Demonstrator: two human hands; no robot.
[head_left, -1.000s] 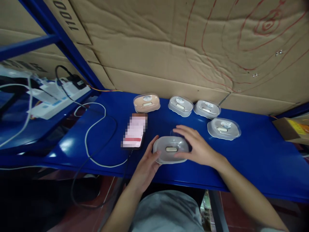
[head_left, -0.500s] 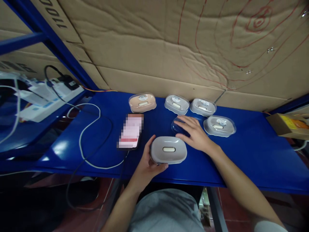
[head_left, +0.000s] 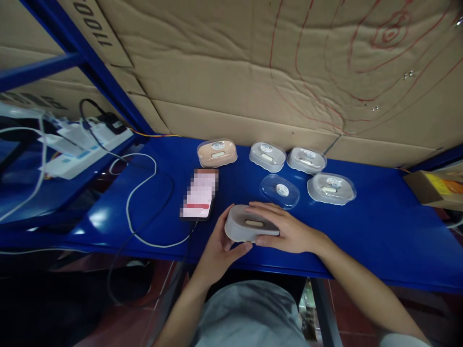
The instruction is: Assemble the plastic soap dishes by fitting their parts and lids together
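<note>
A grey oval plastic box (head_left: pixel 237 226) with a cream pill-shaped piece in its top is held between both hands above the near part of the blue tabletop. My left hand (head_left: pixel 219 248) is closed round its left end, thumb along the near side. From the right, my right hand (head_left: pixel 285 229) grips the other end, fingers over the top and thumb at the near side, hiding that end. Just beyond them lies a clear plastic cover (head_left: pixel 275 188) with a round white label, touched by neither hand.
Farther back stand a peach covered box (head_left: pixel 217 154) and several grey covered boxes (head_left: pixel 267 156). A phone (head_left: pixel 198 195) with a cable lies left of my hands. A power strip (head_left: pixel 87 149) is at far left, an open carton (head_left: pixel 434 188) at far right. Cardboard (head_left: pixel 217 77) walls the back.
My right hand has left the clear cover, which now lies on the table, and come nearer to grip the grey box. The box has tilted; my left hand still holds it.
</note>
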